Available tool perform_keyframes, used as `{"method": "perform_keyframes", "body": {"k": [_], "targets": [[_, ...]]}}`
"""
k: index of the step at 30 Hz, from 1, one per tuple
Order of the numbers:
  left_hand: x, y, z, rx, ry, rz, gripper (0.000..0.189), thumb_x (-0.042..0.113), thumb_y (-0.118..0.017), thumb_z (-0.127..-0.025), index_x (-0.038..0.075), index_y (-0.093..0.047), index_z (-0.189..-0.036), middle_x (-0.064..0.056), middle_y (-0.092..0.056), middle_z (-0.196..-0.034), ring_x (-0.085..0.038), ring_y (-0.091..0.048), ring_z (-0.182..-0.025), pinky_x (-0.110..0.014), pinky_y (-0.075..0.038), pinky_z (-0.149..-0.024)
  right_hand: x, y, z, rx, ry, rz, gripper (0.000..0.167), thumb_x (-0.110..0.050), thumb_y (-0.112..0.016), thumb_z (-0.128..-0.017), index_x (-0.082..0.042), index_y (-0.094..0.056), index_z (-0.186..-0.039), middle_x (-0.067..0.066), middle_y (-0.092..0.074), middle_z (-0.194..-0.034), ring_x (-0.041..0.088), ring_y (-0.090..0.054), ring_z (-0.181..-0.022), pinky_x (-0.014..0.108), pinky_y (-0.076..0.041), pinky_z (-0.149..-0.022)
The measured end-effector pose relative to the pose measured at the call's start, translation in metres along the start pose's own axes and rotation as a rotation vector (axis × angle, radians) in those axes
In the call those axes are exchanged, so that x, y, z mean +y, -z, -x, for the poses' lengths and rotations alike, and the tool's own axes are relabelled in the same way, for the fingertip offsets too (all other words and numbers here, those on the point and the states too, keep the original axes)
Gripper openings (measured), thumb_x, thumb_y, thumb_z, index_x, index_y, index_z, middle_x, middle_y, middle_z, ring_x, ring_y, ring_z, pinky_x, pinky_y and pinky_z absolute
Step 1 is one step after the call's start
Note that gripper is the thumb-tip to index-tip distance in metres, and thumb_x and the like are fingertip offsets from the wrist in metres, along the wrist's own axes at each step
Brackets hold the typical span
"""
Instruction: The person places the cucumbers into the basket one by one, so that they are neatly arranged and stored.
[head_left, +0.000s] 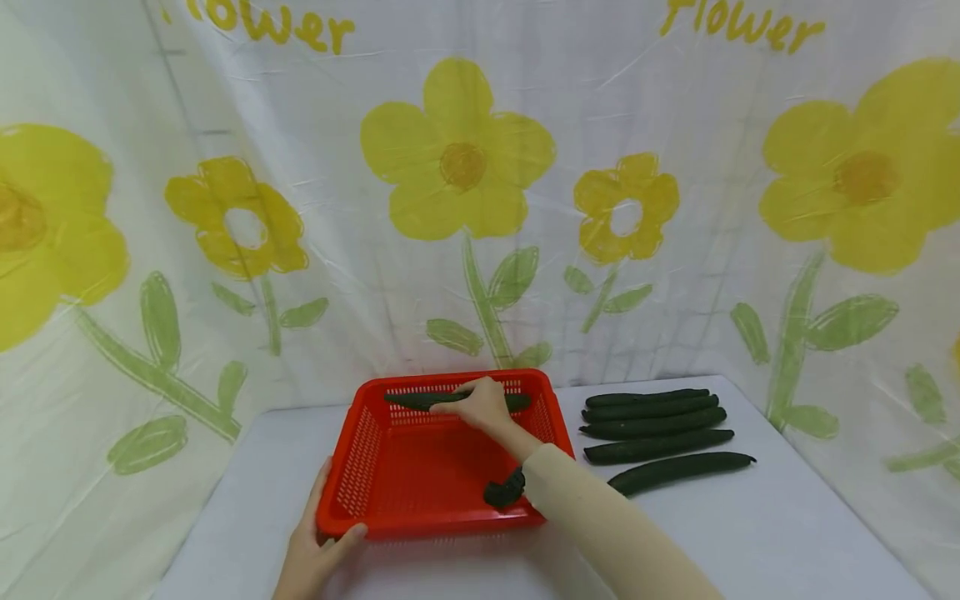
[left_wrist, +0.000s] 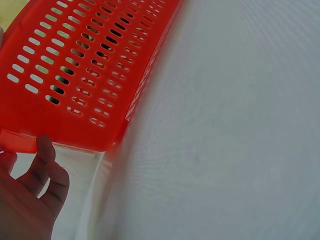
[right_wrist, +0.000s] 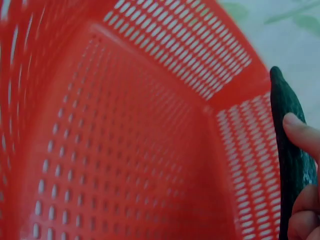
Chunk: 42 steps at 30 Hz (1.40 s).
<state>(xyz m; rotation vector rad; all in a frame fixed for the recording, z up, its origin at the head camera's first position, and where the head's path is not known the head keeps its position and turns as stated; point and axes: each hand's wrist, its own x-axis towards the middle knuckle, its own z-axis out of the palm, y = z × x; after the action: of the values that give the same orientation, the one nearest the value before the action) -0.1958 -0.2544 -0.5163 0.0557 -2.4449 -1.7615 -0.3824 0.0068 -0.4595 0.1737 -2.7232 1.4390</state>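
My right hand point(head_left: 480, 404) holds a dark green cucumber point(head_left: 408, 401) by its middle, lengthwise along the far wall of a red plastic basket point(head_left: 431, 525). In the right wrist view the thumb point(right_wrist: 300, 132) lies along the cucumber point(right_wrist: 286, 100), with curled fingers on its other side. My left hand point(head_left: 315, 542) grips the basket's near left corner, thumb over the rim and fingers along the outer side. The left wrist view shows that hand point(left_wrist: 35, 185) at the rim, beside the slotted wall of the basket point(left_wrist: 75, 117).
Several cucumbers point(head_left: 652, 429) lie in a row on the white table point(head_left: 247, 500), right of the basket. A small dark object point(head_left: 502, 492) shows beside my right sleeve point(head_left: 577, 500). Behind the table hangs a flower-printed curtain point(head_left: 337, 250).
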Motion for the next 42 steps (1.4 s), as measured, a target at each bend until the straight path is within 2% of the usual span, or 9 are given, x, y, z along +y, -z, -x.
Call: {"method": "perform_keyframes", "body": {"k": [3,7,13,17,24,27,30,36,42], "targets": [[0.001,-0.003,0.001,-0.001,-0.007,0.007,0.101,0.024,-0.077,-0.097,0.033,-0.011,-0.172,-0.013,-0.03,-0.172,-0.012,-0.06,-0.124,-0.021,-0.054,-0.089,0.008,-0.005,-0.001,-0.005,-0.011,0.013,0.052,-0.048,-0.098,-0.072,-0.009,-0.087,-0.104,0.006,-0.08,-0.095,0.019,-0.063,-0.081,0.029,-0.048,-0.063],[0.002,-0.003,0.004,-0.002,-0.014,0.017,0.101,0.021,-0.077,-0.097,0.032,-0.011,-0.172,-0.014,-0.03,-0.172,-0.005,-0.059,-0.123,-0.02,-0.053,-0.09,0.015,-0.014,-0.002,-0.003,-0.024,-0.001,0.051,-0.045,-0.099,-0.071,-0.007,-0.086,-0.103,0.007,-0.081,-0.102,0.016,-0.066,-0.083,0.029,-0.054,-0.065],[0.004,0.001,0.004,-0.008,0.008,-0.005,0.101,0.024,-0.076,-0.098,0.035,-0.008,-0.172,-0.015,-0.031,-0.171,-0.006,-0.061,-0.122,-0.02,-0.053,-0.089,0.019,-0.025,-0.001,0.011,-0.074,-0.041,0.052,-0.046,-0.1,-0.069,-0.008,-0.087,-0.101,0.002,-0.08,-0.093,0.015,-0.062,-0.078,0.028,-0.05,-0.062],[0.003,0.002,0.004,-0.009,0.015,-0.012,0.101,0.026,-0.077,-0.098,0.034,-0.008,-0.172,-0.017,-0.032,-0.171,-0.006,-0.061,-0.122,-0.02,-0.054,-0.088,0.022,-0.027,0.003,-0.012,-0.105,-0.036,0.046,-0.045,-0.101,-0.068,-0.01,-0.087,-0.094,0.001,-0.079,-0.092,0.016,-0.064,-0.081,0.03,-0.053,-0.067],[0.0,0.002,0.003,0.003,-0.075,-0.014,0.101,0.018,-0.077,-0.097,0.035,-0.011,-0.172,-0.018,-0.033,-0.17,0.003,-0.058,-0.121,-0.019,-0.052,-0.092,0.024,-0.028,0.004,-0.058,-0.114,-0.028,0.037,-0.037,-0.101,-0.07,-0.012,-0.087,-0.092,0.003,-0.078,-0.099,0.019,-0.067,-0.089,0.034,-0.058,-0.075],[0.0,0.002,0.003,0.001,-0.081,-0.004,0.101,0.017,-0.077,-0.096,0.035,-0.012,-0.172,-0.018,-0.034,-0.17,0.003,-0.058,-0.12,-0.019,-0.052,-0.091,0.024,-0.027,0.005,-0.072,-0.098,-0.009,0.03,-0.032,-0.1,-0.073,-0.014,-0.087,-0.093,0.002,-0.078,-0.098,0.018,-0.066,-0.087,0.035,-0.058,-0.075],[0.002,0.003,0.002,-0.008,-0.036,-0.017,0.1,0.022,-0.076,-0.098,0.036,-0.01,-0.172,-0.017,-0.034,-0.17,-0.005,-0.059,-0.122,-0.02,-0.053,-0.089,0.024,-0.029,0.003,-0.079,-0.092,-0.019,0.024,-0.026,-0.099,-0.075,-0.015,-0.086,-0.092,-0.001,-0.077,-0.096,0.017,-0.065,-0.084,0.034,-0.057,-0.074],[-0.002,0.005,0.004,-0.034,0.107,-0.032,0.105,0.034,-0.076,-0.099,0.03,-0.001,-0.172,-0.018,-0.029,-0.172,-0.034,-0.053,-0.133,-0.027,-0.056,-0.087,0.018,-0.033,0.009,-0.112,-0.085,-0.056,0.03,-0.024,-0.1,-0.073,-0.014,-0.085,-0.098,-0.003,-0.077,-0.094,0.016,-0.066,-0.087,0.033,-0.056,-0.075],[0.002,0.003,-0.006,-0.04,0.104,-0.01,0.103,0.035,-0.074,-0.1,0.032,-0.002,-0.172,-0.018,-0.029,-0.172,-0.034,-0.053,-0.135,-0.03,-0.056,-0.091,0.006,-0.02,-0.001,-0.118,-0.058,-0.162,0.031,-0.022,-0.095,-0.08,-0.013,-0.083,-0.107,0.002,-0.076,-0.11,0.023,-0.067,-0.103,0.04,-0.058,-0.085]]}}
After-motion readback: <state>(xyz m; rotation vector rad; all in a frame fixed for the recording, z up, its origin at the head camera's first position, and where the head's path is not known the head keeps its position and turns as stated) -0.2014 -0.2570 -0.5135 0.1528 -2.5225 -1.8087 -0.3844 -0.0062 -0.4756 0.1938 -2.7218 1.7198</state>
